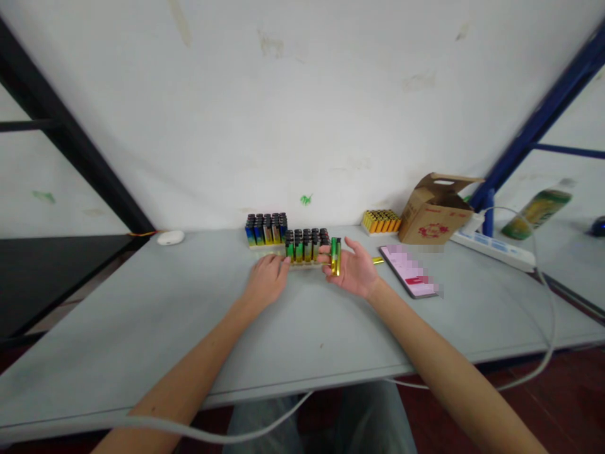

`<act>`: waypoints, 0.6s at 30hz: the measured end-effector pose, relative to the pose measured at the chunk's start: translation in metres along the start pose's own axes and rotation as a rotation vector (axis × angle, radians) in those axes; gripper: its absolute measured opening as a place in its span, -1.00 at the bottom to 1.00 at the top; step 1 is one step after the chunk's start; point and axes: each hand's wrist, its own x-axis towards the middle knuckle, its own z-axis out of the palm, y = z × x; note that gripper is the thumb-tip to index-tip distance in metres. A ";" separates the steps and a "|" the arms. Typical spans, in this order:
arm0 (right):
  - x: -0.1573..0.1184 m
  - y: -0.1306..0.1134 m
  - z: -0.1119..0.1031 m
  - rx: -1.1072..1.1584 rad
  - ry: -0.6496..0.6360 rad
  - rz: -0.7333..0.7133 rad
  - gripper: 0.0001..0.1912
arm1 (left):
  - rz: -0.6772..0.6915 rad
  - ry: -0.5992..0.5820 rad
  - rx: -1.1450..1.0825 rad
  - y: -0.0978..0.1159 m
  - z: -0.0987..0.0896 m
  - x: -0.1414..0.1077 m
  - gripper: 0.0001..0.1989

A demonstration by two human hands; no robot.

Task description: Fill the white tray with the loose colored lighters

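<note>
My right hand point(355, 272) is turned palm up in front of the lighter rack. A lighter point(335, 257), green fading to gold, rests upright across its fingers. My left hand point(268, 279) lies palm down at the left front corner of the rack, fingers stretched forward, with the fingertips at the rack's edge. The near rack point(305, 265) is pale and holds rows of lighters point(297, 251) with black tops and green-to-gold bodies. Behind it to the left stands another group of lighters point(266, 229), blue and gold with black tops, on a pale base.
At the back right are a block of orange-yellow cylinders point(382, 221) and an open cardboard box point(428, 217). A phone point(409, 271), a gold object point(377, 260) and a white power strip point(496, 248) lie right. A white case point(171, 238) sits left. A white cable point(551, 315) hangs right.
</note>
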 end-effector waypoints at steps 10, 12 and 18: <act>-0.006 -0.005 -0.008 0.106 -0.149 0.079 -0.33 | 0.006 0.009 -0.015 0.000 -0.001 -0.002 -0.55; -0.007 -0.005 -0.008 0.103 -0.143 0.072 -0.33 | 0.009 0.011 -0.024 0.000 0.000 -0.002 -0.55; -0.008 -0.005 -0.006 0.057 -0.166 0.042 -0.32 | -0.068 0.107 -0.046 0.004 -0.006 -0.001 -0.65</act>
